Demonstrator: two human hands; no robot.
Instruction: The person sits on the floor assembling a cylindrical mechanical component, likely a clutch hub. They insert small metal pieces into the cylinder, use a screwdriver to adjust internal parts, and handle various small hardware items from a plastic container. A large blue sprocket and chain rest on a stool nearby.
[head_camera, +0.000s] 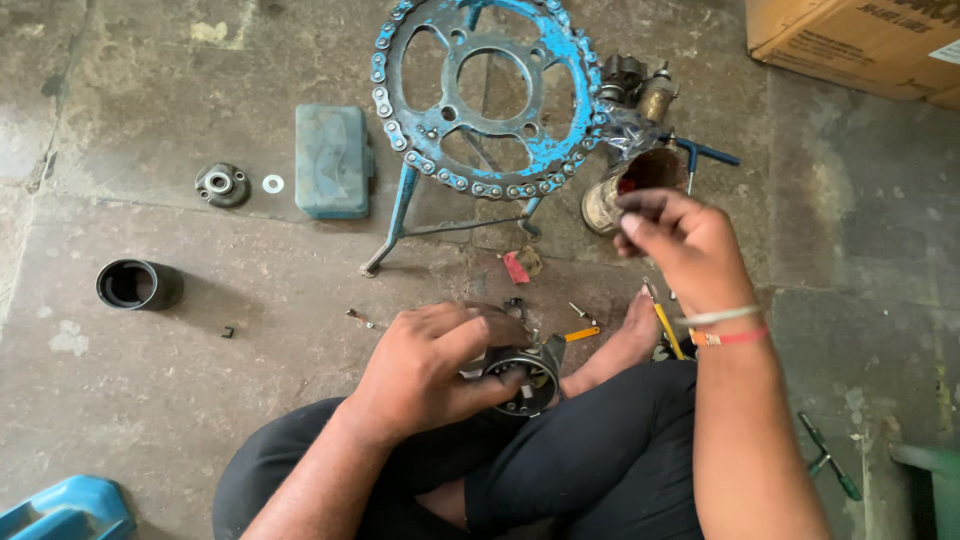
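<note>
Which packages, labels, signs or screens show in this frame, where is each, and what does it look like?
Cardboard box: top right corner on the floor, brown, cut off by the frame edge, dark print along its side.
Label: on the box's right end, small, white, mostly out of frame.
Case: floor left of the sprocket stand, shut, rectangular, dull teal plastic.
No signs or screens in view.

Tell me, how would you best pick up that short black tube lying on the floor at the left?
Probably by its rim. The black tube lies alone on the bare concrete floor, its open mouth tilted up toward the camera. Coming from above, one finger inside the opening and a thumb outside the wall should pinch it; nothing crowds it.
</note>
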